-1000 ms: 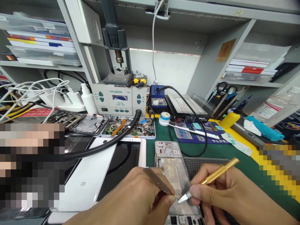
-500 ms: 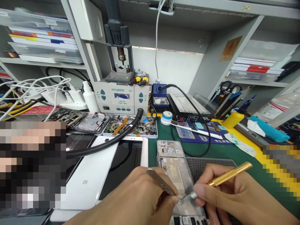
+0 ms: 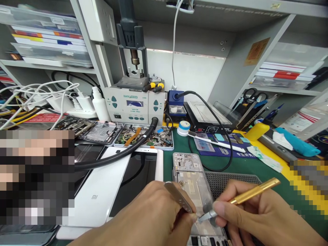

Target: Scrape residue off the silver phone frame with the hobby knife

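Note:
An opened phone frame (image 3: pixel 188 181) lies lengthwise in front of me, partly covered by both hands. My left hand (image 3: pixel 164 208) is closed on metal tweezers (image 3: pixel 179 198), whose tips point down at the lower part of the frame. In my right hand (image 3: pixel 251 208) is a craft knife (image 3: pixel 256 192) with a golden handle and silver collar, held like a pen. Its blade reaches the frame's inner surface close to the tweezer tips. Whatever small piece the tweezers may pinch is hidden by my left fingers.
White phones (image 3: pixel 97 194) lie to the left under a thick black hose (image 3: pixel 115 162). Behind stand a parts tray (image 3: pixel 167 147), a hot-air station (image 3: pixel 120 106) and a solder paste jar (image 3: pixel 183 128). A white brush (image 3: pixel 217 141) and a perforated black mat (image 3: pixel 235 177) lie to the right.
The whole view has shifted slightly, so most things sit a little further right. Both hands keep their grips, with the knife blade and tweezer tips still close together over the phone frame.

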Demonstrator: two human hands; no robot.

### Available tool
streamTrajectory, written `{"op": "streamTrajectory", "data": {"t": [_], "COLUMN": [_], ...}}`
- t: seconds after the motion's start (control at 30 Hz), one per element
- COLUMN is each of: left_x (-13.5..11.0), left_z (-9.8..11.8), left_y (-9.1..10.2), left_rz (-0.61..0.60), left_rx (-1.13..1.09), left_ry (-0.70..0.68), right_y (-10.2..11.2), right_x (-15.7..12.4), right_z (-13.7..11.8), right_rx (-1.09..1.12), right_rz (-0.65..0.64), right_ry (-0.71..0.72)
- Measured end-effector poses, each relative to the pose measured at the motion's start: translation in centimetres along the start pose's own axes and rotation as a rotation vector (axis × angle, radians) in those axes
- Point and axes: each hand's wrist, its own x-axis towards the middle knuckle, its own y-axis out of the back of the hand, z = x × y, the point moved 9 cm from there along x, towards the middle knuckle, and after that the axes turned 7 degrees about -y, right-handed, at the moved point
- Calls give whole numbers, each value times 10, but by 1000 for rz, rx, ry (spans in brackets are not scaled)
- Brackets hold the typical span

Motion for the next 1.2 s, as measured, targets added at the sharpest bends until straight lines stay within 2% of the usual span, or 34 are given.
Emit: {"op": "streamTrajectory", "data": {"t": [0.1,0.2,0.33,0.7,0.83,1.03,1.2], "left_x": [2,2,0,-2,-3,-3,-2], "left_z": [0,-4,-3,-3,-2,2,0], "left_y": [0,1,1,-5,0,1,-1], "left_rz": [3,13,12,-80,7,25,-3], "left_rx": [-25,-16,19,32,23,77,54], "left_ry": [-16,28,43,122,106,41,74], "right_y": [-1,-3,-3,-4,-5,-6,-7], "right_x": [0,0,-2,1,0,-7,-9], "right_z": [-2,-5,-7,-6,-7,-17,-20], "right_rx": [3,20,-13,-37,-20,39,52], "right_rz": [-11,-32,-28,-34,1,-20,-44], "right_ry": [18,31,-29,-32,-7,52,57]}}
